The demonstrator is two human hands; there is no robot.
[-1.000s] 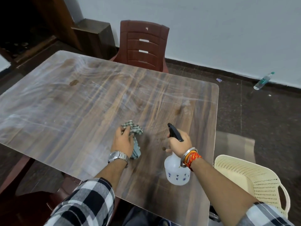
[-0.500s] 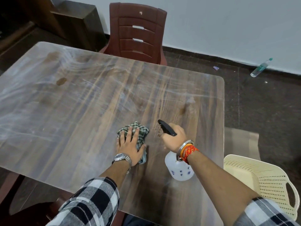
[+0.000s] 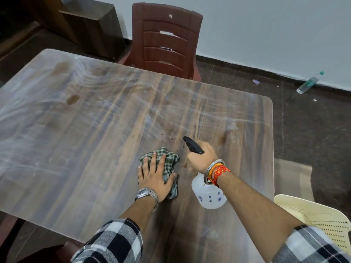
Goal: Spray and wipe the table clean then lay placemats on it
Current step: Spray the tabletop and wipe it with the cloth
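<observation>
- Wall [image 3: 266,35] pale; floor [image 3: 313,130] dark, bottle [image 3: 309,82] lying on it;
- Table [image 3: 95,139]: wood-grain, streaked white;
- Brown chair [image 3: 167,38] beyond; cream chair [image 3: 313,215] right;
- Left hand [image 3: 153,177], fingers flat, pressing cloth [image 3: 169,160] onto table;
- Right hand [image 3: 203,158] clamped round sprayer [image 3: 207,196] over table.

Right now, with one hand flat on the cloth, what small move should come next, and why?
Probably push the checked cloth forward with the left hand, across the droplets lying just ahead of it. The right hand holds the spray bottle beside it, and the table there is spotted and streaky.
</observation>
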